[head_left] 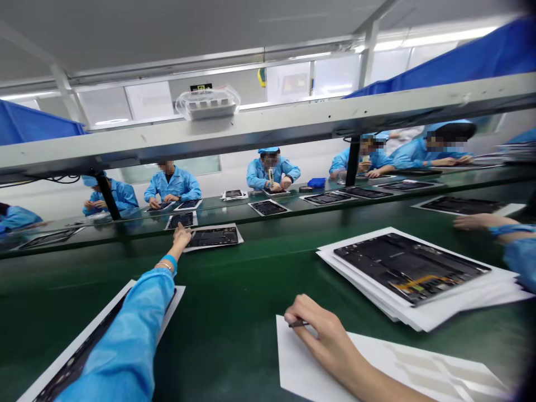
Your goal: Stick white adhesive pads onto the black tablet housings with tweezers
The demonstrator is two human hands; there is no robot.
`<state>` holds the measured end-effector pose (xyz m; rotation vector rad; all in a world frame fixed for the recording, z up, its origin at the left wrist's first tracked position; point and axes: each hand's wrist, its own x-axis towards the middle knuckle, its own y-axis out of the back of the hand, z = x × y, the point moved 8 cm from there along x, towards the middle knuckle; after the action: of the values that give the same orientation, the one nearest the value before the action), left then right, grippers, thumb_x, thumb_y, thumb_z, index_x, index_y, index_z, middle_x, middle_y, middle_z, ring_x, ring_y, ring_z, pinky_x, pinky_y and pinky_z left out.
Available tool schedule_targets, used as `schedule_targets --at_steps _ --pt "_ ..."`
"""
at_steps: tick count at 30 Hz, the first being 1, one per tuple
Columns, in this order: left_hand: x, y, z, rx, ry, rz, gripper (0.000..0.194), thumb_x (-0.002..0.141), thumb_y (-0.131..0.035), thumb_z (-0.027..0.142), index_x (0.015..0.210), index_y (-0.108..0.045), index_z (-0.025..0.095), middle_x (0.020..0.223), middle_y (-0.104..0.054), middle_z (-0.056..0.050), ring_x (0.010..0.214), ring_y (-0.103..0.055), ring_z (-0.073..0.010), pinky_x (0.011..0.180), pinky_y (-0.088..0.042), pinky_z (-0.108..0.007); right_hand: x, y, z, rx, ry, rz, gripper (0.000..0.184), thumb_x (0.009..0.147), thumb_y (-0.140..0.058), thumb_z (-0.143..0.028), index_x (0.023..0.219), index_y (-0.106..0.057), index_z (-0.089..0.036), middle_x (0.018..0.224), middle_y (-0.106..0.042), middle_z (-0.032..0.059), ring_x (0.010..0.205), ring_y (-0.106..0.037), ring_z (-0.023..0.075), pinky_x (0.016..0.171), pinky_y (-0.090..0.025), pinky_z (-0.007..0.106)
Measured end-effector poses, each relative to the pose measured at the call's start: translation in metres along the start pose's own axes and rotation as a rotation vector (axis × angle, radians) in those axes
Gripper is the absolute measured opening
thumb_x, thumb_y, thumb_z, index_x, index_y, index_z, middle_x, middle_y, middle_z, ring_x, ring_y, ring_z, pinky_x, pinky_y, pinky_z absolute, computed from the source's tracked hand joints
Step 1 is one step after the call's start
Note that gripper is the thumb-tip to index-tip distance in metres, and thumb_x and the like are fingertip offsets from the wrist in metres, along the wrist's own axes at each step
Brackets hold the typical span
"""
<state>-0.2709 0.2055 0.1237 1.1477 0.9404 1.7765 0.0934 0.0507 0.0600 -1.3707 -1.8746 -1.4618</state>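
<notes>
My left hand [181, 237], in a blue sleeve, reaches far forward on the green belt. Its fingers rest at the left edge of a dark tablet housing [213, 237], which lies on a white sheet. My right hand [324, 338] is near the bottom of the view, above a white sheet [402, 363], and its fingers pinch a thin dark pen-like tool [298, 323]. To the right of that hand, a large dark tablet housing [408, 267] with a yellow flex strip lies on a stack of white sheets [419, 304].
Under my left sleeve lies another dark panel [79, 357] on white backing. A co-worker's hand [475, 222] enters from the right. A metal shelf rail [268, 125] crosses overhead. Several blue-clad workers sit beyond a second green belt [234, 215] holding more panels.
</notes>
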Motion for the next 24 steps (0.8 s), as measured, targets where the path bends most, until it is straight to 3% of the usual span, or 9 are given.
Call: schedule_targets --at_steps 2,4,8,11,14,18,21,24 --pt "-0.015 0.005 0.002 0.056 -0.089 -0.036 0.036 0.096 -0.061 0.036 0.126 -0.057 0.016 0.126 -0.058 -0.011 0.108 -0.061 -0.0240 0.091 -0.054 -0.045 -0.001 -0.001 0.000 -0.003 0.005 -0.018 0.024 0.087 -0.043 -0.002 0.078 -0.047 -0.023 0.067 -0.055 -0.0008 0.061 -0.053 0.0148 0.054 -0.040 0.025" --pt "-0.045 0.013 0.000 0.099 -0.211 -0.098 0.030 0.097 -0.059 0.033 0.123 -0.060 0.017 0.128 -0.059 -0.010 0.115 -0.058 -0.0248 0.098 -0.050 -0.047 -0.004 -0.004 -0.002 -0.014 0.034 -0.054 0.023 0.090 -0.043 -0.004 0.078 -0.048 -0.023 0.067 -0.054 0.0000 0.062 -0.052 0.0155 0.055 -0.041 0.026" --pt "-0.153 0.045 -0.019 0.127 -0.377 -0.216 0.022 0.098 -0.053 0.023 0.115 -0.067 0.022 0.129 -0.063 -0.006 0.131 -0.050 -0.0211 0.116 -0.034 -0.039 -0.018 -0.021 -0.027 -0.103 0.251 -0.199 0.019 0.095 -0.043 -0.008 0.097 -0.058 -0.021 0.071 -0.058 0.0033 0.061 -0.048 0.0178 0.055 -0.037 0.031" --pt "-0.241 0.076 -0.044 0.171 -0.363 -0.216 0.030 0.100 -0.043 0.028 0.119 -0.065 0.024 0.130 -0.063 -0.007 0.126 -0.055 -0.0222 0.111 -0.039 -0.037 -0.028 -0.049 -0.066 -0.153 0.484 -0.340 0.028 0.096 -0.037 -0.006 0.109 -0.059 -0.015 0.071 -0.058 0.0049 0.059 -0.046 0.0188 0.054 -0.032 0.033" --pt "-0.303 0.104 -0.091 0.258 -0.153 -0.136 0.040 0.100 -0.034 0.036 0.122 -0.064 0.022 0.128 -0.064 -0.009 0.119 -0.060 -0.0248 0.104 -0.046 -0.038 -0.030 -0.092 -0.119 -0.200 0.709 -0.451 0.031 0.095 -0.035 -0.002 0.111 -0.060 -0.009 0.072 -0.058 0.0065 0.064 -0.048 0.0201 0.058 -0.034 0.034" --pt "-0.343 0.122 -0.158 0.283 0.169 -0.088 0.045 0.092 -0.036 0.040 0.118 -0.065 0.017 0.122 -0.067 -0.013 0.113 -0.063 -0.0294 0.100 -0.049 -0.041 -0.009 -0.162 -0.179 -0.208 0.912 -0.513 0.027 0.096 -0.041 -0.004 0.118 -0.058 -0.004 0.080 -0.062 0.0100 0.074 -0.052 0.0225 0.060 -0.037 0.035" --pt "-0.351 0.118 -0.180 0.281 0.225 -0.074 0.043 0.090 -0.037 0.036 0.115 -0.066 0.017 0.112 -0.069 -0.012 0.106 -0.066 -0.0277 0.095 -0.051 -0.037 0.015 -0.209 -0.201 -0.255 0.964 -0.582 0.019 0.098 -0.045 -0.006 0.097 -0.063 -0.007 0.087 -0.063 0.0123 0.082 -0.056 0.0223 0.065 -0.039 0.035" --pt "-0.352 0.109 -0.189 0.266 0.250 -0.049 0.039 0.091 -0.036 0.030 0.112 -0.067 0.017 0.103 -0.069 -0.011 0.097 -0.067 -0.0249 0.089 -0.050 -0.034 0.026 -0.235 -0.211 -0.275 1.048 -0.648 0.019 0.097 -0.048 -0.009 0.086 -0.063 -0.009 0.083 -0.062 0.0109 0.083 -0.057 0.0217 0.066 -0.038 0.034"
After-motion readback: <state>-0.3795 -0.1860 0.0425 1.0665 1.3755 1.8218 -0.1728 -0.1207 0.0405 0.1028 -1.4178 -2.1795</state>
